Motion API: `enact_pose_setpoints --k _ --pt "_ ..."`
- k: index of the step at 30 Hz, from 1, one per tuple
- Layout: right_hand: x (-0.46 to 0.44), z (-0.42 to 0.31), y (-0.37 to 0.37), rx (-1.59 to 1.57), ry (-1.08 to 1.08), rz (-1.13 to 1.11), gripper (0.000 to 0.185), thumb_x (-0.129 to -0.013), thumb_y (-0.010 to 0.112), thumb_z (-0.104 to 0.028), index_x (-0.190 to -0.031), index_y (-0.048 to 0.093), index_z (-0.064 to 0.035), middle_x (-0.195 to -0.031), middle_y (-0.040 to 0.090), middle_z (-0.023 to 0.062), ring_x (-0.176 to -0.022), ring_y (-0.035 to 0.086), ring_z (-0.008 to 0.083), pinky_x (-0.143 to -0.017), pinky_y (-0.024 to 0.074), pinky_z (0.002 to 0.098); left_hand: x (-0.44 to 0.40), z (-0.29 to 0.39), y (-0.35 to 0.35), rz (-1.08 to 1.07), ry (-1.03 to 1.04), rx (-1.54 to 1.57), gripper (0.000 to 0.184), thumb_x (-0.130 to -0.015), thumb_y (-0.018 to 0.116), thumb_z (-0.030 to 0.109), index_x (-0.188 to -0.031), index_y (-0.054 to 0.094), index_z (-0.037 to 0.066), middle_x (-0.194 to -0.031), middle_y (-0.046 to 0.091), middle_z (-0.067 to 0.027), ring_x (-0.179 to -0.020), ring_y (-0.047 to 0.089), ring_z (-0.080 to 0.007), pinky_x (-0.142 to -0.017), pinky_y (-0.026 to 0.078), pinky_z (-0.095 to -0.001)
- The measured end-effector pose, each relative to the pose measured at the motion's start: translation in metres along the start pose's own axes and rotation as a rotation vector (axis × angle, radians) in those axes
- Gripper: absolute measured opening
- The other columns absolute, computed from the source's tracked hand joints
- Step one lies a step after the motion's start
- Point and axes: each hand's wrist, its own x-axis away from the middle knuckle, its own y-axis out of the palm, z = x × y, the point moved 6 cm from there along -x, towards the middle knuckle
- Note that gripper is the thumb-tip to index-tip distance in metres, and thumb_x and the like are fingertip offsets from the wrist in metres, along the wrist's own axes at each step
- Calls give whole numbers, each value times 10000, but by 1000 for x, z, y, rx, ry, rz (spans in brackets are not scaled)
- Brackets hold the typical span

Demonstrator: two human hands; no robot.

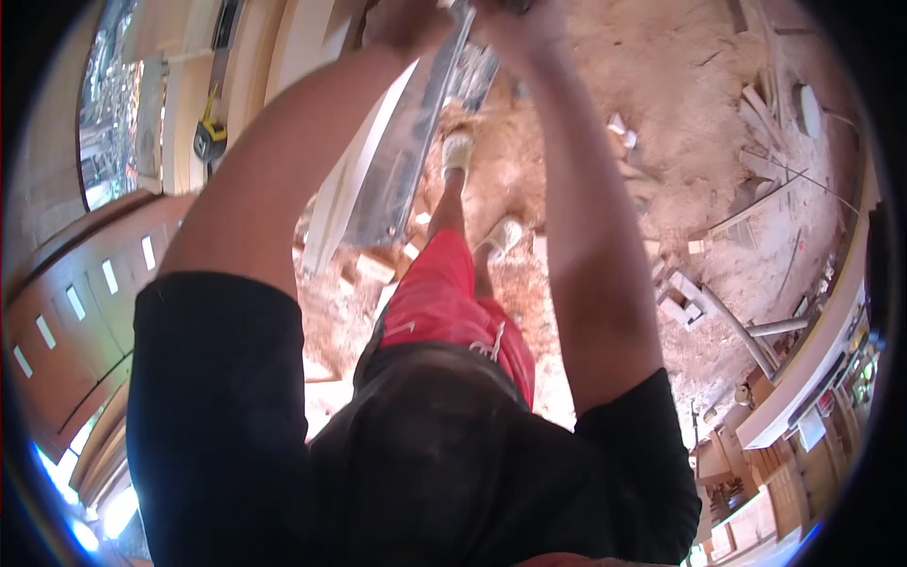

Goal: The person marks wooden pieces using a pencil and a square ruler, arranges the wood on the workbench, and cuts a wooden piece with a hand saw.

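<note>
Both my arms reach forward to the top edge of the head view. My left hand (408, 21) is blurred and partly cut off there, beside the upper end of a long grey metal-looking piece (392, 180). Just right of that end is my right hand (521, 33), also blurred, with a small dark thing (515, 5) at its fingers that I cannot make out. Neither hand shows its fingers well enough to tell its grip. A pale board (331, 222) runs along the left side of the grey piece.
A yellow and black tape measure (210, 138) lies on the wooden boards at left. Wood offcuts (376, 267) and scraps (685, 298) litter the dusty ground around my feet. A slotted brown wooden panel (85, 293) stands at left; a bench with tools (831, 378) is at right.
</note>
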Motion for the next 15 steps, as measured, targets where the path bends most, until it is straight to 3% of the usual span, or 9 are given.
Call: enact_pose_setpoints --k 1,3,6,9,12,15 --pt "5 -6 -4 -37 -137 80 450 -946 660 -126 -1395 682 -97 -1020 789 118 -942 751 214 -812 593 349 -8 -2 2 18 47 -21 859 -906 700 306 -1633 271 144 -1375 661 -284 -1229 664 -479 -1060 527 -563" --pt "19 -4 -16 51 54 71 226 -911 688 -156 -1085 707 -14 -786 697 149 -748 713 209 -704 560 382 -15 -23 24 51 120 -58 661 -926 666 328 -1488 441 63 -1267 707 -281 -1164 683 -494 -1017 550 -591" --pt "50 2 -25 -77 82 24 268 -951 715 -128 -1191 694 -11 -825 661 13 -763 587 93 -718 517 309 -16 -22 25 -5 57 -100 610 -933 640 337 -1449 454 72 -1276 700 -284 -1172 679 -496 -1022 540 -601" --pt "61 -14 -24 -44 35 43 345 -909 675 -152 -1234 668 -37 -847 702 152 -767 712 246 -727 560 387 -20 -26 28 -30 1 -105 715 -904 677 277 -1537 387 117 -1331 694 -257 -1210 688 -461 -1068 546 -550" --pt "58 -13 -23 10 7 70 392 -917 673 -145 -1296 644 -52 -867 696 131 -753 684 228 -723 553 381 -16 -17 16 -34 -11 -70 704 -922 662 277 -1549 381 122 -1331 686 -266 -1170 702 -464 -1057 549 -568" --pt "59 -6 -23 5 122 5 419 -929 678 -145 -1338 643 -60 -882 703 120 -791 701 212 -747 560 379 -7 -16 12 -68 -36 -21 710 -925 659 277 -1556 375 117 -1362 663 -269 -1165 700 -464 -1052 551 -575"
